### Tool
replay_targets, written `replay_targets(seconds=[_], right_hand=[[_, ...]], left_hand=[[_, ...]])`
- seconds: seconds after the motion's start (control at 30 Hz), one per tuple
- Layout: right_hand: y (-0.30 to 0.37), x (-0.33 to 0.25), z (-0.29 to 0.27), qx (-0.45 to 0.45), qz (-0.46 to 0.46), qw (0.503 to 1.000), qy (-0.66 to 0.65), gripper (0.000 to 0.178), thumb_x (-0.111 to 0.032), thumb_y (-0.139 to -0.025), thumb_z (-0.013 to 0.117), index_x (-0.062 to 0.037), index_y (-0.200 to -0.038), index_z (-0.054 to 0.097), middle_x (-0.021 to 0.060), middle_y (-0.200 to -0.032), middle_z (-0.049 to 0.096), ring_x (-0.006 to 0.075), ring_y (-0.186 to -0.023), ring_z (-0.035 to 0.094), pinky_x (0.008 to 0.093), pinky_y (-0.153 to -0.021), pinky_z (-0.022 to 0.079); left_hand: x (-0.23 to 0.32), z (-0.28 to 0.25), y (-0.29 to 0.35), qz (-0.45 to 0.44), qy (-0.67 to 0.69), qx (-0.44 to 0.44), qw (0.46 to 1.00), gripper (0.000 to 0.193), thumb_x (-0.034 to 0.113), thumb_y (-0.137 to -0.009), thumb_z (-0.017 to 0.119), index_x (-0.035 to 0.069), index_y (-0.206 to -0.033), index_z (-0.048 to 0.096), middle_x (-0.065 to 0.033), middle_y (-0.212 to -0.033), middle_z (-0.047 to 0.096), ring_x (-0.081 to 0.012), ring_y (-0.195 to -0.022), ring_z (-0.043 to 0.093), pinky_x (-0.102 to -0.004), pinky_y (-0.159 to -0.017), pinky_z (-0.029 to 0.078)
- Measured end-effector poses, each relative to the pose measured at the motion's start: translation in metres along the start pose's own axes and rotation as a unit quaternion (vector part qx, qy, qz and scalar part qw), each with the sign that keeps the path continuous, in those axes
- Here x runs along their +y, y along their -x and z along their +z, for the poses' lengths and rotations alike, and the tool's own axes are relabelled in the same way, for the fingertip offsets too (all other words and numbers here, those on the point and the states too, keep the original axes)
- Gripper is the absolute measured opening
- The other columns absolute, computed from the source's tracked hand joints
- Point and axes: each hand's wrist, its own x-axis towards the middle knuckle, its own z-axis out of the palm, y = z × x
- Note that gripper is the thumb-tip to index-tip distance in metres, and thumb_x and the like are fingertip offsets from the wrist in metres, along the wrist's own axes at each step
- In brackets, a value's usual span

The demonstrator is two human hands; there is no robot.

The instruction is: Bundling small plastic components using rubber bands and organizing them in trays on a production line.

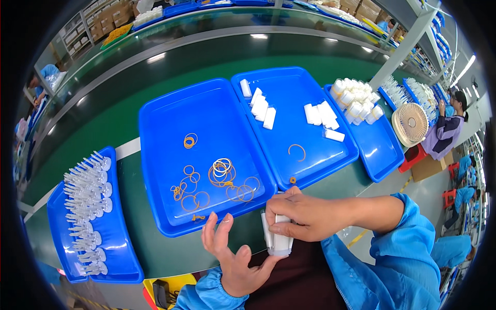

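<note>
My right hand [305, 214] is closed around white cylindrical parts [281, 242] with a clear, see-through edge, over the near edge of the bench. My left hand [235, 261] is beside their lower end, fingers spread, with its thumb reaching toward or touching that end. Just beyond lies a blue tray [181, 103] with loose yellowish rubber bands [196, 199] and a few white rings [222, 166]. The adjoining blue tray [305, 155] holds short white cylinders [261, 106] in two groups, plus a single band [297, 152] and a small orange piece near its front edge.
At the left, a blue tray [121, 243] carries rows of clear stemmed parts [88, 206]. A smaller blue tray [377, 155] at right holds stacked white bottle-like parts [354, 98], near a round beige fan [411, 124]. Behind runs a green conveyor [212, 64]. A person [447, 126] sits farther right.
</note>
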Motion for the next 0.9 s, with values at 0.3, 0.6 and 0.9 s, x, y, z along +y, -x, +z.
replay_targets(seconds=[0.3, 0.6, 0.9], right_hand=[[-0.014, -0.035, 0.001, -0.044, -0.155, 0.986, 0.035, 0.008, -0.015, -0.083, 0.058, -0.0108, -0.087, 0.054, 0.0049, -0.086, 0.053, 0.023, -0.088, 0.051, 0.0362, -0.075, 0.029], [-0.085, -0.03, 0.004, 0.013, -0.234, 0.964, 0.124, 0.012, -0.019, -0.079, 0.063, -0.0164, -0.09, 0.061, 0.0029, -0.095, 0.05, 0.0234, -0.094, 0.049, 0.0371, -0.079, 0.029], [-0.204, 0.051, -0.023, 0.047, -0.151, 0.946, 0.283, 0.011, -0.018, -0.078, 0.064, -0.0118, -0.086, 0.06, 0.0034, -0.093, 0.056, 0.0224, -0.097, 0.05, 0.037, -0.079, 0.033]], left_hand=[[0.002, -0.019, 0.003, -0.364, 0.685, -0.16, 0.611, 0.144, 0.016, -0.047, 0.09, 0.015, -0.139, -0.022, -0.0138, -0.138, 0.024, -0.027, -0.125, 0.035, -0.0405, -0.1, 0.033], [-0.038, -0.021, 0.04, -0.301, 0.657, -0.22, 0.655, 0.049, 0.002, -0.066, 0.075, 0.003, -0.108, 0.05, -0.0053, -0.099, 0.055, -0.0134, -0.094, 0.052, -0.0276, -0.075, 0.046], [-0.025, -0.04, 0.016, -0.354, 0.719, -0.003, 0.598, 0.023, 0.001, -0.072, 0.066, 0.005, -0.088, 0.049, -0.0104, -0.074, 0.054, -0.0265, -0.07, 0.055, -0.0304, -0.052, 0.043]])
